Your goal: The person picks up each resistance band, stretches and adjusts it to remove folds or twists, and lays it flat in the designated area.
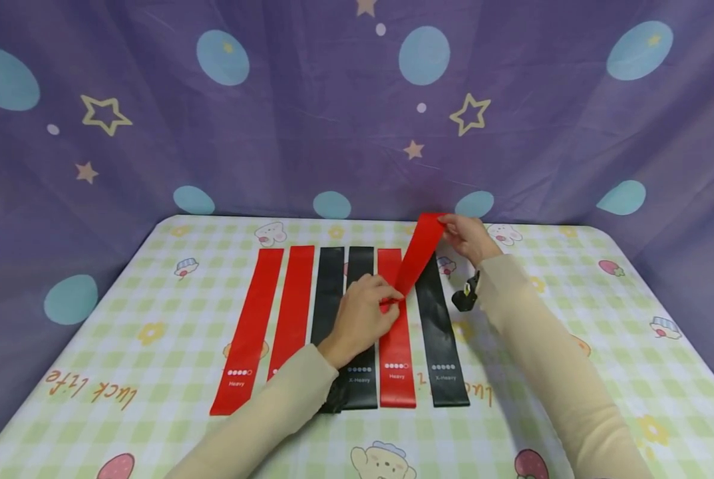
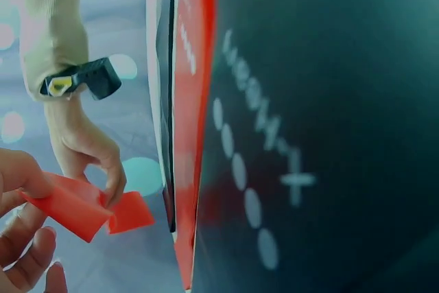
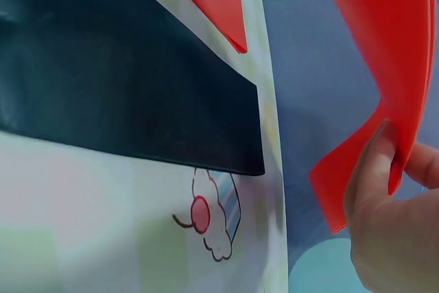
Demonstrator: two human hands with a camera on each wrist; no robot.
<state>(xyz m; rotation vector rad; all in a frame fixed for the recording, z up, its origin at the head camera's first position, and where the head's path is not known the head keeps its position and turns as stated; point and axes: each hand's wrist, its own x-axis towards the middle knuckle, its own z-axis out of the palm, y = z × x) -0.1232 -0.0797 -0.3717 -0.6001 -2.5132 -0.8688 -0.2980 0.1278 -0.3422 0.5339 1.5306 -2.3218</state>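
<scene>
A red resistance band is held up at a slant above the table between both hands. My left hand pinches its lower end, and my right hand grips its upper end between thumb and fingers. In the right wrist view the raised band folds over at the right fingers. Flat beneath the left hand lies another red band marked Heavy. Beside it on the left is a black X-Heavy band, partly covered by the hand. Right of the red one lies a further black X-Heavy band.
Farther left lie two red bands, the outermost and its neighbour, then a black band, all roughly lengthwise in a row. A checked cloth covers the table. A purple patterned curtain hangs behind its back edge.
</scene>
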